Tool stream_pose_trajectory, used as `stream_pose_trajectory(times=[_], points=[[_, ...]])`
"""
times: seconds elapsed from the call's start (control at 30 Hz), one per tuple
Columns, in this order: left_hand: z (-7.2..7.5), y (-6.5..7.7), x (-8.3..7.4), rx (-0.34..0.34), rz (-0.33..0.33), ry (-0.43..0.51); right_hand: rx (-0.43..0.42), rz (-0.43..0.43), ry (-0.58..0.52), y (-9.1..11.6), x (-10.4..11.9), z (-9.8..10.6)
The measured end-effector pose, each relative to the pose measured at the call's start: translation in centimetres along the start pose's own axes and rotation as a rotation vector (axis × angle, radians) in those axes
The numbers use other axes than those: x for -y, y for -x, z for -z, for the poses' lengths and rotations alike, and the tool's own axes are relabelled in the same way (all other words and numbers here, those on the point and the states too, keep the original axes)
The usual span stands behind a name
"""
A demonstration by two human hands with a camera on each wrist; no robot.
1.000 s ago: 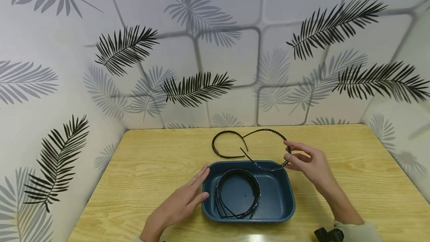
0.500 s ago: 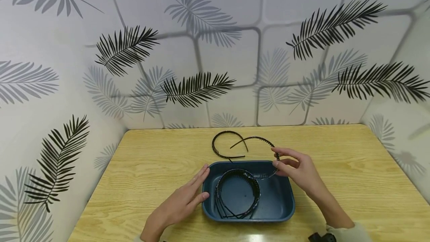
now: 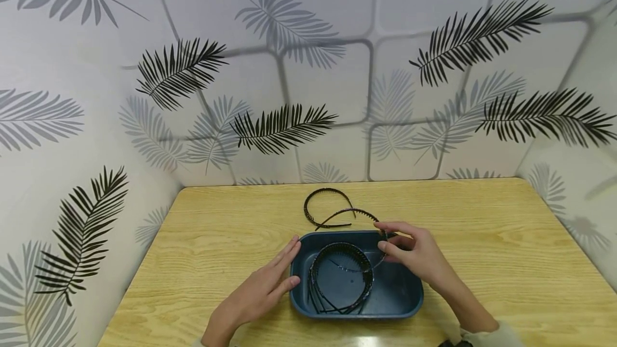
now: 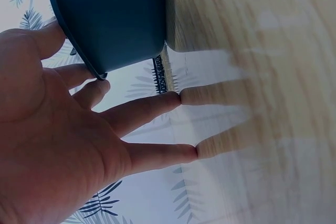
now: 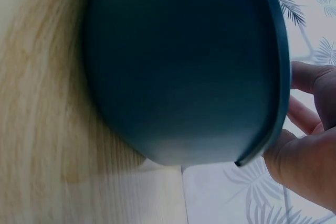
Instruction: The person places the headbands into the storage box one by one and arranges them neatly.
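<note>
My right hand [image 3: 415, 250] pinches a thin black toothed headband [image 3: 360, 211] between fingers and thumb. Its lower arm reaches over the blue plastic tub [image 3: 397, 296], overlapping the ring of stacked black headbands [image 3: 369, 283] inside, on the tub's left. The other arm points out past the back rim. My left hand [image 3: 260, 289] lies with straight fingers against the tub's left side. In the left wrist view two fingertips of the left hand [image 4: 73, 135] touch the table. The right wrist view has the tub's wall in front, partly hiding the right hand [image 5: 310, 156].
Another black headband [image 3: 306, 208] lies on the wooden table [image 3: 217, 229] behind the tub, partly crossed in view by the held one. A wall [image 3: 328, 84] with a leaf pattern rises at the table's back edge.
My right hand has moved left and toward me, bringing the headband from above the tub's back right corner to over the stack. The left hand and the tub have stayed put.
</note>
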State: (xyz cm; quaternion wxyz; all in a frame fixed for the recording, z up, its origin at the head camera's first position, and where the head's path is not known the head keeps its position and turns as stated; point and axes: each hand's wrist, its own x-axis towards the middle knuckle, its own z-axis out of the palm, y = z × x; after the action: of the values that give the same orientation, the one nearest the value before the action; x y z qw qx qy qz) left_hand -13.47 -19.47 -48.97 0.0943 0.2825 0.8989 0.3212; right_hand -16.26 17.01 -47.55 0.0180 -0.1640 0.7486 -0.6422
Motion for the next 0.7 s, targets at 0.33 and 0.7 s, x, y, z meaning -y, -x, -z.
stream_pose_trajectory(times=[0.33,0.7], points=[[0.0,0.0,0.1,-0.001,0.002,-0.003,0.097,-0.013,0.003,0.1,-0.2,-1.2],[-0.1,0.0,0.0,-0.003,-0.004,-0.005,0.184,-0.024,0.123,0.4,-0.2,-1.7]])
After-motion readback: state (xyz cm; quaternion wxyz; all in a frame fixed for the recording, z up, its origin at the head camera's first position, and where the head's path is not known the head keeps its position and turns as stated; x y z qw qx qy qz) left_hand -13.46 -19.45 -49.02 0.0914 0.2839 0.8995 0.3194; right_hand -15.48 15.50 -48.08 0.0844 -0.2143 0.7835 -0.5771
